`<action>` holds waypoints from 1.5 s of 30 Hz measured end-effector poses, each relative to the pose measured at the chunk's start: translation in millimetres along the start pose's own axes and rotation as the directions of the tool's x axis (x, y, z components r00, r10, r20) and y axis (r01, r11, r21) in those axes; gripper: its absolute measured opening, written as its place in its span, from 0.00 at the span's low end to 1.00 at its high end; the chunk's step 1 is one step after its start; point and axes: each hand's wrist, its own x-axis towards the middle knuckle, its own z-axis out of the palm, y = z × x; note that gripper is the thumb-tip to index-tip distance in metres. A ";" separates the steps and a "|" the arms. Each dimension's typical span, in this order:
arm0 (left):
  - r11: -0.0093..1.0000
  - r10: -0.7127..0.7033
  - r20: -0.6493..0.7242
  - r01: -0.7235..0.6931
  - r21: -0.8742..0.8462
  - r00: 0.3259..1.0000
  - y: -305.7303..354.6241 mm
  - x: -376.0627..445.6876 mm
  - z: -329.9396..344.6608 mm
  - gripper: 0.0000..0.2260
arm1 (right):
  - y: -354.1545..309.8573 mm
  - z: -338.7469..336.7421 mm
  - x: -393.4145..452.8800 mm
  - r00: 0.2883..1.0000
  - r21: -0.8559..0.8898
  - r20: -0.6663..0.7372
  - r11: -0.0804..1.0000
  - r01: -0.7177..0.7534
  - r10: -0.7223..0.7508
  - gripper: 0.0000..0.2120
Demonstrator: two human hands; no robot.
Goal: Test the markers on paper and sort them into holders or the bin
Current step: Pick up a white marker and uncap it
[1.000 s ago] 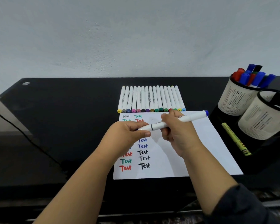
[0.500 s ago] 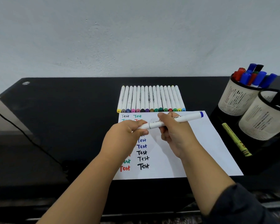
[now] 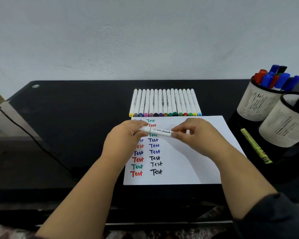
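Over white paper (image 3: 188,163), both hands (image 3: 193,133) grip one white marker (image 3: 160,131).

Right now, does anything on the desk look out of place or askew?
One thing: a yellow-green marker lies loose on the black tray beside the two mesh holders, not standing in either. The white marker row is neat and the paper lies flat.
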 end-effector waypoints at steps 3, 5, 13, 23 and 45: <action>0.999 0.030 -0.010 -0.030 -0.039 0.999 2.7 -2.0 4.8 0.15 | -1.1 -0.1 0.7 0.994 -0.185 0.054 0.977 0.106 -0.098 0.11; 0.996 0.013 -0.009 -0.014 -0.084 1.000 6.2 -2.2 8.6 0.19 | -1.1 -1.2 -1.4 0.994 -0.219 0.047 0.970 0.103 -0.095 0.09; 0.986 -0.012 0.221 -0.025 0.162 0.975 13.5 -10.0 31.7 0.27 | 26.4 -13.8 -23.9 0.963 -0.249 -0.215 0.944 -0.217 0.165 0.10; 0.963 -0.038 0.253 -0.032 0.267 0.967 8.4 -9.1 39.0 0.25 | 67.4 -26.7 -46.9 0.810 -0.330 -0.475 0.784 -0.526 0.343 0.18; 0.951 -0.031 0.250 -0.049 0.305 0.968 9.7 -9.9 41.5 0.25 | 99.0 -32.5 -46.4 0.789 -0.382 -0.511 0.731 -0.565 0.342 0.20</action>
